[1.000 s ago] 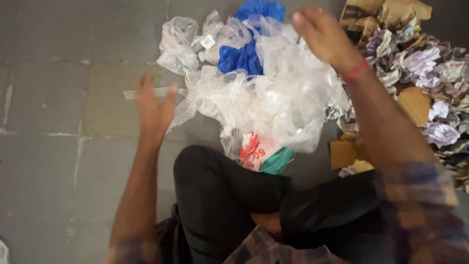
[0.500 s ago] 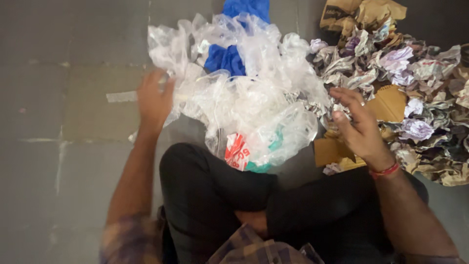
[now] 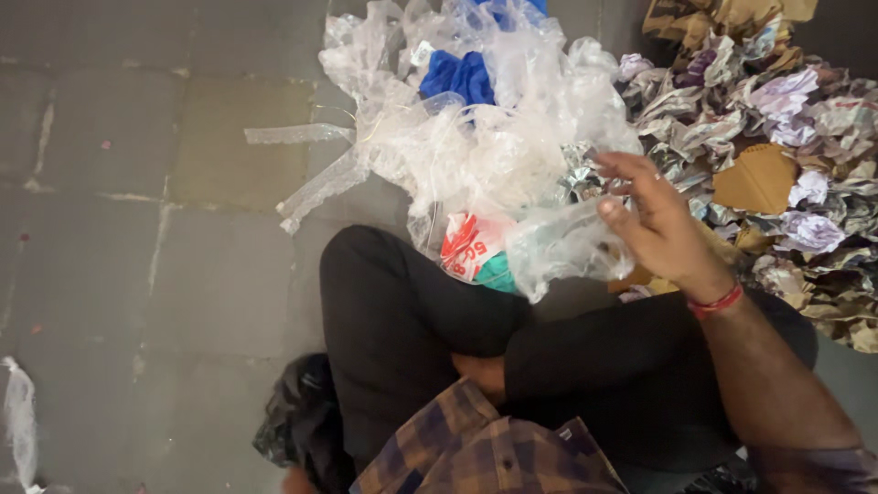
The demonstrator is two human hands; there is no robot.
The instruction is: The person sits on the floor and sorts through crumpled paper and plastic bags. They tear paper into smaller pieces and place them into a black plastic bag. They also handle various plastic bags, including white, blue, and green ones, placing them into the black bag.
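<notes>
Head view looks down on a person seated cross-legged on a grey tiled floor (image 3: 137, 274), and by my reading the step in hand is sorting: pulling one piece of soft film out of a heap. Going left to right, a scrap of white film (image 3: 18, 416) lies at 8 o'clock, well apart from everything else. The left hand is out of frame, so its grip cannot be told. At 12 o'clock sits the pile of clear plastic wrap (image 3: 476, 137), with a blue bag (image 3: 462, 75) tucked into its top and a loose strip (image 3: 297, 134) trailing toward 10 o'clock. At its near edge, against the knee, lies a red and white printed bag (image 3: 468, 245).

At about 2 o'clock the right hand (image 3: 663, 224) has its fingers curled onto a clear plastic sheet (image 3: 567, 247), which hangs from the hand and touches the pile. Whether the pinch is firm is hard to tell.

A next move would call for lifting the sheet free without dragging its tangled neighbours. The crumpled paper and cardboard heap (image 3: 777, 155) at 3 o'clock crowds the hand closely.
</notes>
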